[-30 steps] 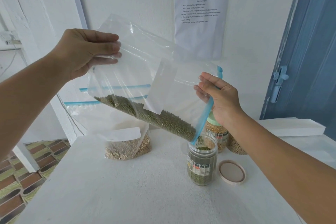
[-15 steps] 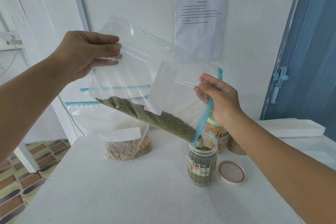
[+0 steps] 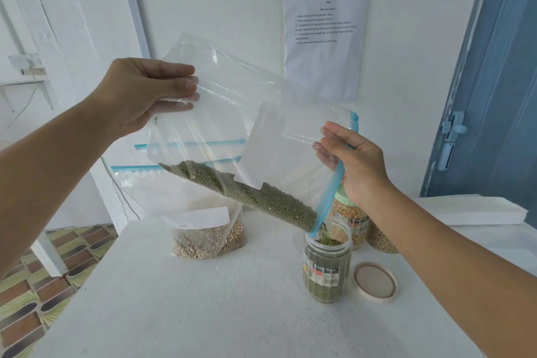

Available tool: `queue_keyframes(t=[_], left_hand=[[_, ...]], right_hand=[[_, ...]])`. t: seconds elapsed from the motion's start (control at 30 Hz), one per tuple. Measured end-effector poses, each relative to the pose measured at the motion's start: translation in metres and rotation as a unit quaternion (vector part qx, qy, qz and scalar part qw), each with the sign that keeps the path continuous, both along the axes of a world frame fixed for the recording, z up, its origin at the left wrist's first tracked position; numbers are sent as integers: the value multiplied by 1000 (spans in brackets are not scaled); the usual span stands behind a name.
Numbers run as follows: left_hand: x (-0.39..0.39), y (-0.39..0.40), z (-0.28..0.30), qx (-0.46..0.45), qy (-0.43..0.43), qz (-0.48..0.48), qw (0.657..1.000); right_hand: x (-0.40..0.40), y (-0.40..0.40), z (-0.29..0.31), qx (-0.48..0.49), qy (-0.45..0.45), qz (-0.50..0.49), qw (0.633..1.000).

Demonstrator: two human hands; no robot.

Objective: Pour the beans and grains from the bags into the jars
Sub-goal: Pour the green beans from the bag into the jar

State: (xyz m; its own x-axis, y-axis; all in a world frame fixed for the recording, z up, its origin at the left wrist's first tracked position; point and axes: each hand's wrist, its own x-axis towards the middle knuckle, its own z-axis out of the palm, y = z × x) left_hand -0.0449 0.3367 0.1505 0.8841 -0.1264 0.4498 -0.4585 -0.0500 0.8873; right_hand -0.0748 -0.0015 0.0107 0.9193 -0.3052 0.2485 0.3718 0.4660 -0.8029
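Note:
A clear zip bag of green beans [image 3: 250, 195] hangs tilted over the table, its blue zip mouth pointing down to the right. My left hand [image 3: 145, 93] pinches the bag's raised bottom corner. My right hand [image 3: 351, 160] holds the blue zip edge. The lowest corner of the mouth sits at the rim of an open clear jar [image 3: 327, 264], which is mostly full of green beans. Beans trickle into it. The jar's beige lid [image 3: 375, 282] lies flat to its right.
A bag of pale grains [image 3: 207, 237] stands behind on the white table [image 3: 203, 314]. Two more jars, one of corn with a green lid [image 3: 350, 219] and one of pale grains [image 3: 380, 238], stand behind my right wrist. Patterned floor lies at left; a blue door at right.
The bag has stayed tilted over the jar with both hands nearly still; the beans have slid a little further toward the mouth.

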Motion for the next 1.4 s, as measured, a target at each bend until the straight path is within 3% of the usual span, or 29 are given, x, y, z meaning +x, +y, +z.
queue_keyframes(t=[1.4], left_hand=[[-3, -12, 6, 16, -7, 0, 1000]], right_hand=[[-1, -4, -2, 9, 3, -9, 1000]])
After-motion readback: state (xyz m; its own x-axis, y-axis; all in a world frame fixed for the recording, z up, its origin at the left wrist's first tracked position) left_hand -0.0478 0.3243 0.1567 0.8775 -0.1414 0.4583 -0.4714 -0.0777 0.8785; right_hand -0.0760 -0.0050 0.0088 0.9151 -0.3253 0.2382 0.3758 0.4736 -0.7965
